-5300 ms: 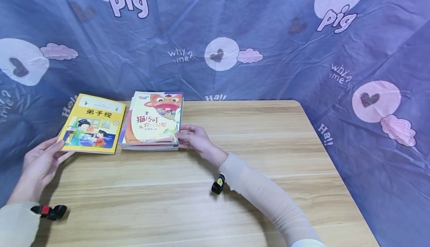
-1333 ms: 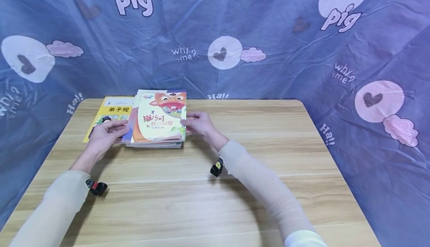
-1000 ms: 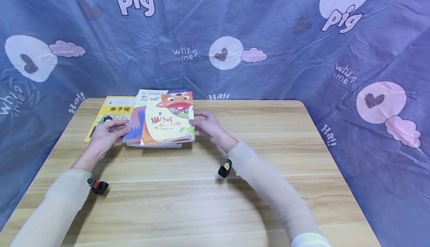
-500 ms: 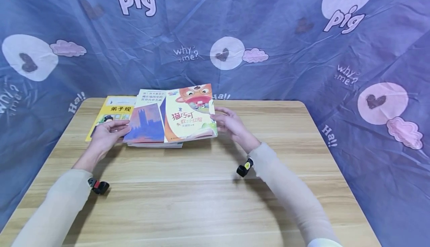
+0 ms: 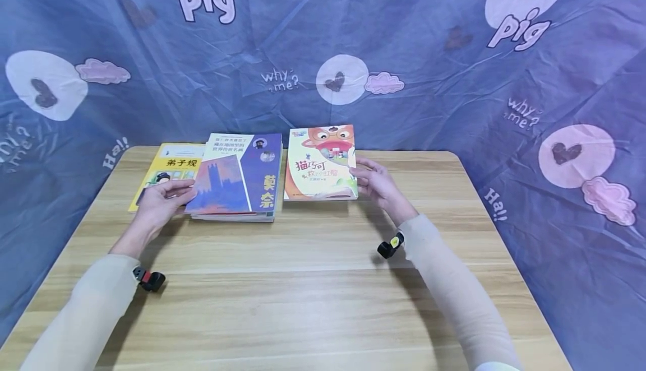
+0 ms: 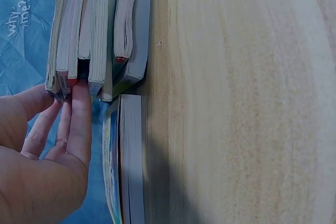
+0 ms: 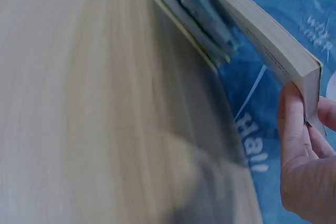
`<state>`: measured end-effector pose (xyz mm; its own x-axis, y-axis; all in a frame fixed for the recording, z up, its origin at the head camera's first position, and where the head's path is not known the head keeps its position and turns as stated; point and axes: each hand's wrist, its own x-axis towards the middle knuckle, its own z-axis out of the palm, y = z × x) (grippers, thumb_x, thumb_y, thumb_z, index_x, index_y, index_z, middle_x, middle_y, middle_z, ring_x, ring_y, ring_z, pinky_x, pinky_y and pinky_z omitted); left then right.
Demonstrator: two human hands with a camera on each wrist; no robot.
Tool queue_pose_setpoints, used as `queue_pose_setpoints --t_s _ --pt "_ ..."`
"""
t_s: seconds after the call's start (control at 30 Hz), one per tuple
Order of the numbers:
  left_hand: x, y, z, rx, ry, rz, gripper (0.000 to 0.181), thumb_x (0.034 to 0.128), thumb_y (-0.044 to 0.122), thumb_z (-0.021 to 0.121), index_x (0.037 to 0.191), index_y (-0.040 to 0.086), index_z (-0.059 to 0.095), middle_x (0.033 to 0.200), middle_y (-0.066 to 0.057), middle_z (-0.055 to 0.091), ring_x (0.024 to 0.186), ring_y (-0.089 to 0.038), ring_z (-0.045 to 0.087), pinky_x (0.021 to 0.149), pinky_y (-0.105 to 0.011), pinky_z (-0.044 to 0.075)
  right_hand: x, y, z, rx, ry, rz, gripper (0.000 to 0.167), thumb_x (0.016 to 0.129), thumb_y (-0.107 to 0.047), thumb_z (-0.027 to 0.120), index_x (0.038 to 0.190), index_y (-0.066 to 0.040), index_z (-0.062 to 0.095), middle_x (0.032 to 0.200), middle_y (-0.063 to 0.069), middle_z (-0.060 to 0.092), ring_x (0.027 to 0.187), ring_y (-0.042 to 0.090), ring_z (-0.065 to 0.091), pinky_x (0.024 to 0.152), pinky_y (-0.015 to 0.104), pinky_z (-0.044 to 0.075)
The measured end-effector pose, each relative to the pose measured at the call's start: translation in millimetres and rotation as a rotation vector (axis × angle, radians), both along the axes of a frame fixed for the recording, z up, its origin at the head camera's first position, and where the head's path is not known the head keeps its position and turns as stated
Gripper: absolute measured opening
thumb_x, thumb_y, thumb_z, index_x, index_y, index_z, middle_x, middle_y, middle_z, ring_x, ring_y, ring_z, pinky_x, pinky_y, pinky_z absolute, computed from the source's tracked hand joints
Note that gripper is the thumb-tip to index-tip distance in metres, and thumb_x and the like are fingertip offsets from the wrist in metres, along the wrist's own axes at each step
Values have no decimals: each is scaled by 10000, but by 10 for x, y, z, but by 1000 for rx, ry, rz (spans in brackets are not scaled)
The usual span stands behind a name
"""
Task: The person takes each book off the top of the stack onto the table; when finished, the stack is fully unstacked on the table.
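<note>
My right hand [image 5: 381,188] pinches the right edge of a white book with an orange cartoon face [image 5: 323,163], held a little above the table, right of the stack. In the right wrist view that book [image 7: 273,40] is between the thumb and fingers of my right hand [image 7: 310,166]. My left hand [image 5: 160,205] grips the left edge of the stack, topped by a purple and white book [image 5: 219,183]. The left wrist view has my left hand [image 6: 52,156] with its thumb and fingers at the upper books' ends [image 6: 79,24]. A yellow book [image 5: 166,161] lies left of the stack, partly hidden.
The wooden table [image 5: 282,304] extends in front of the books and to the right. Behind and beside it hangs a blue printed cloth [image 5: 404,23]. Each wrist carries a small black device, on the left [image 5: 150,279] and on the right [image 5: 390,246].
My right hand has drawn the cartoon book off the stack to the right, uncovering the purple and white cover. Earlier my left hand held the yellow book; it moved to the stack and stayed there.
</note>
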<state>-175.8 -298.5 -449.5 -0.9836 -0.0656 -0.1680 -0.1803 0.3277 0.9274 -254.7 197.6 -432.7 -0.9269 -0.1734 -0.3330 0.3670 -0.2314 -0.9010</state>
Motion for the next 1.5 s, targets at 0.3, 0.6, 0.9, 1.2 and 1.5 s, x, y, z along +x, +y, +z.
queue_pose_setpoints --t_s 0.3,0.6,0.9,1.2,1.5 --pt "-5 0 2 5 -3 5 545 1010 255 739 1473 17 575 904 343 683 859 130 672 744 -116 609 -55 10 -166 65 -39 41 574 1032 20 609 1570 -25 413 866 -16 792 744 121 768 709 244 665" --pt "2 21 17 -2 -10 9 573 1013 253 735 1487 -10 551 904 345 676 858 131 670 751 -113 609 -140 -99 -293 128 -77 57 575 1032 8 611 1574 -30 423 847 -28 773 727 122 749 694 250 660" --pt "9 13 18 -4 -24 7 567 1018 259 728 1490 -2 553 915 329 674 857 113 669 746 -131 616 -178 -167 -365 177 -98 79 593 1037 -16 614 1592 -31 406 854 -51 746 745 100 725 672 223 634" --pt "4 16 43 16 -15 11 452 1006 254 744 1414 93 638 906 334 691 838 108 679 721 -135 613 -169 -159 -341 353 -42 116 603 1012 -95 691 1568 -29 464 1059 41 712 817 101 714 725 234 650" --pt "-14 2 11 -4 -19 13 526 1010 268 739 1464 45 595 908 341 679 846 113 669 727 -134 613 -106 -181 -224 646 103 84 461 961 -139 766 1385 1 653 1158 225 730 701 147 694 721 319 681"
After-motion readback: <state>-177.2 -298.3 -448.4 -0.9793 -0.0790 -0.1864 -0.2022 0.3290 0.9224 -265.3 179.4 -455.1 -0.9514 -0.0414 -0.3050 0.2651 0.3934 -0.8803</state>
